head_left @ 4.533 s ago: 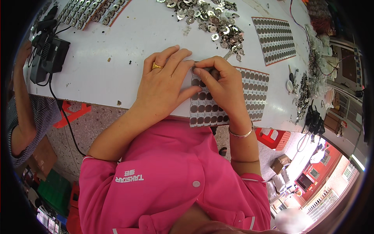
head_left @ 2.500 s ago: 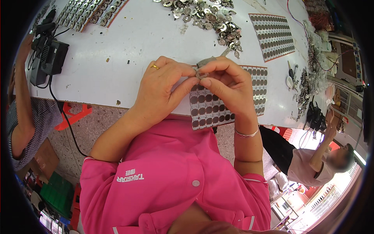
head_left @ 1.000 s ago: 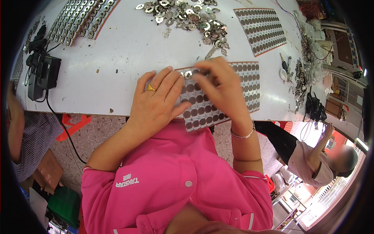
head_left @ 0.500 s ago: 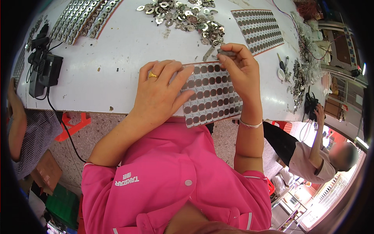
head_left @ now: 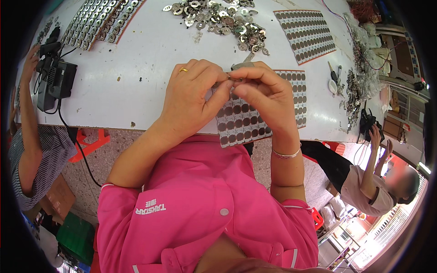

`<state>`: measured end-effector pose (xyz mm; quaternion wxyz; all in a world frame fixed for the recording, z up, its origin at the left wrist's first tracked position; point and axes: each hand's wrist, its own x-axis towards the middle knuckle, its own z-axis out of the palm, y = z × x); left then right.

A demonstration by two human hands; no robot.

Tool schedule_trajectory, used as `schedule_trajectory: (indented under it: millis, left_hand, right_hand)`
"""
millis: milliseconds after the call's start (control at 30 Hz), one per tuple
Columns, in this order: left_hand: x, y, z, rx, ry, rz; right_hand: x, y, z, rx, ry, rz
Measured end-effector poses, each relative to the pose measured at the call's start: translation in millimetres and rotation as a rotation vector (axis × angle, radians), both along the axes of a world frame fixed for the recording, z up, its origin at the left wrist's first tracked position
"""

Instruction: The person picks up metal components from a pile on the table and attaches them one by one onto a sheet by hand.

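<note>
My left hand (head_left: 193, 95) and my right hand (head_left: 268, 98) meet over a printed sheet (head_left: 243, 120) with rows of dark round discs. Fingertips of both pinch a small thin piece (head_left: 235, 78), mostly hidden by the fingers; its kind is unclear. A flat grey scrap (head_left: 242, 66) shows just beyond my right index finger. The sheet lies at the table's front edge, its near corner overhanging. Beyond the hands is a loose heap of shiny metal washer-like pieces (head_left: 223, 22).
A second disc sheet (head_left: 307, 36) lies far right; sheets set with metal pieces (head_left: 88, 27) lie far left. A black device with a cable (head_left: 61, 79) stands at left. Keys (head_left: 333, 73) and scattered metal bits (head_left: 354, 98) are at right. People sit on both sides.
My left hand has lifted from the sheet's left edge and closed in a pinch. My right hand has moved left and nearer, so both hands now meet at the small piece.
</note>
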<state>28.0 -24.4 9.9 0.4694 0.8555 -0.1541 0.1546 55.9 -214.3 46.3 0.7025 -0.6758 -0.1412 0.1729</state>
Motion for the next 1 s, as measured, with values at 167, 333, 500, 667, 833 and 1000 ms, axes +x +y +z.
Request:
schedule_trajectory:
  millis: [167,333,500,667,833,1000]
  left_hand:
    - [-5,3,-3,0.115,-0.048,-0.003]
    - [-18,3,-8,0.34,-0.131,-0.085]
    - [-31,-2,-10,0.531,-0.123,-0.13]
    - [-35,-2,-12,0.535,-0.092,-0.134]
    - [-39,-4,-12,0.554,-0.077,-0.113]
    - [-40,-5,-13,0.573,-0.081,-0.104]
  right_hand:
    - [6,-8,-13,-0.148,-0.033,-0.066]
    - [14,-18,-24,-0.444,-0.048,-0.023]
    - [20,-12,-19,-0.569,-0.117,0.002]
    - [27,-14,-17,-0.613,0.002,0.102]
    - [21,-5,-17,-0.66,-0.158,-0.026]
    - [5,-5,-18,-0.711,-0.172,-0.078]
